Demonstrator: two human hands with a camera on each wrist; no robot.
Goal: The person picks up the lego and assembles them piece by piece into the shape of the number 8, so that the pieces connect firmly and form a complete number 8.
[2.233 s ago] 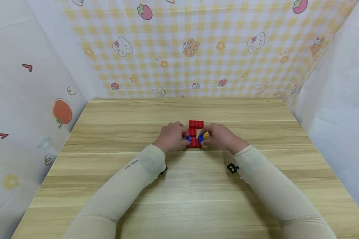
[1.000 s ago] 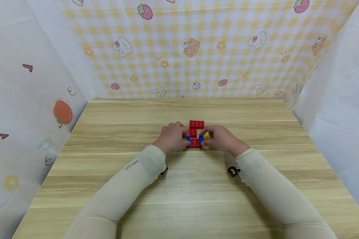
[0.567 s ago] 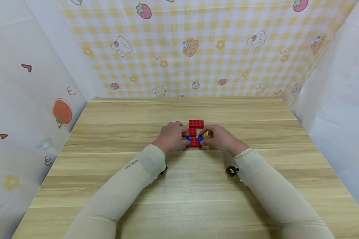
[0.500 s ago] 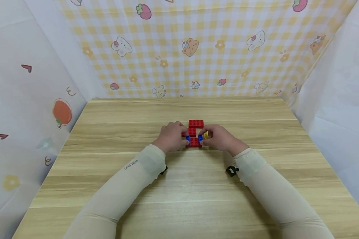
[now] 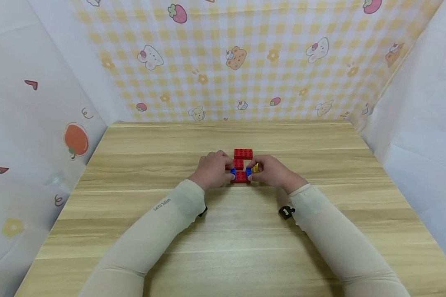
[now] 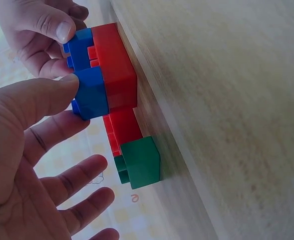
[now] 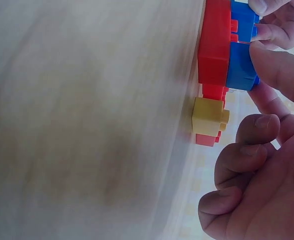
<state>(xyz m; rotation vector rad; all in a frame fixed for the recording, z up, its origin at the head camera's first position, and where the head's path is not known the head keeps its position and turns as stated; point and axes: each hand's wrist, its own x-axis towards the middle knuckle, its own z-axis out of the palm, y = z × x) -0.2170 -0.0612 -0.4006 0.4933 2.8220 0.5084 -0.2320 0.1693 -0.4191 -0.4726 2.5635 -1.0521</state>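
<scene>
In the head view, a red brick (image 5: 240, 177) lies on the table with a small blue brick on top at each end. My left hand (image 5: 212, 170) pinches the left blue brick (image 6: 93, 92) between thumb and index finger; its other fingers spread loosely. The right blue brick (image 7: 240, 67) is pinched the same way by my right hand (image 5: 271, 170), whose remaining fingers curl beside it. Both blue bricks sit against the red brick's studded top. Whether they are fully pressed down is hard to tell.
Behind stand a second red brick (image 5: 239, 164), partly hidden by my left hand, and a third red brick (image 5: 243, 154). A green brick (image 6: 143, 162) shows in the left wrist view, and a yellow brick (image 7: 206, 115) in the right wrist view. The wooden table (image 5: 238, 239) extends around them.
</scene>
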